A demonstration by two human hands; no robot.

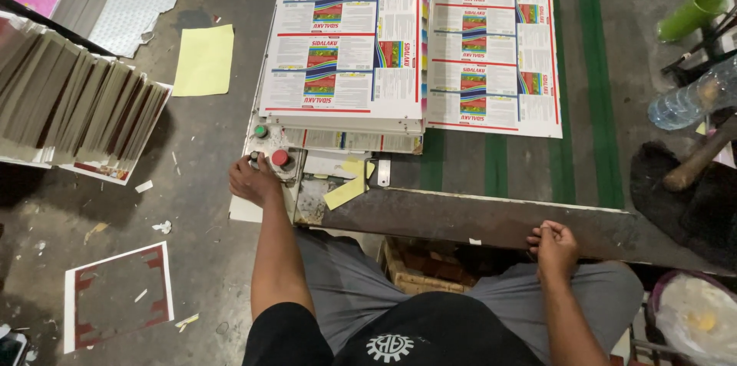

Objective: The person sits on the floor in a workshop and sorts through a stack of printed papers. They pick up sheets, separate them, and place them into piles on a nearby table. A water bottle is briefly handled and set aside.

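- Head view, looking straight down: we see our left hand (256, 179) at centre left of the frame, resting against a small control box (275, 157) with its fingers curled near the box's edge; whether they press anything we cannot tell.
- We make out a red button (280, 157) and a green button (261, 131) on that box; the red one lies just beside our left fingertips, the green one a little higher in the frame.
- Our right hand (553, 243) sits at lower right of centre, fingers bent and pinched together on the near edge of a long dark metal bar (476, 220); we cannot tell whether it holds anything small between the fingertips.
- That bar runs from the centre towards the right edge of the frame, between our two hands.
- Above it, in the upper centre, a stack of printed sheets (345, 36) lies flat, and a second stack (495, 43) lies just beside it to the right, on a green-striped surface (591, 66).
- A yellow paper scrap (345, 191) lies at the left end of the bar, near the control box.
- In the upper left, fanned card bundles (73, 97) stand on edge, with a yellow sheet (204, 59) on the floor beside them.
- At the right edge we see a clear plastic bottle (691, 97) and a green cup (689, 16).
- In the lower left, a red-framed sheet offcut (119, 297) lies on the concrete floor.
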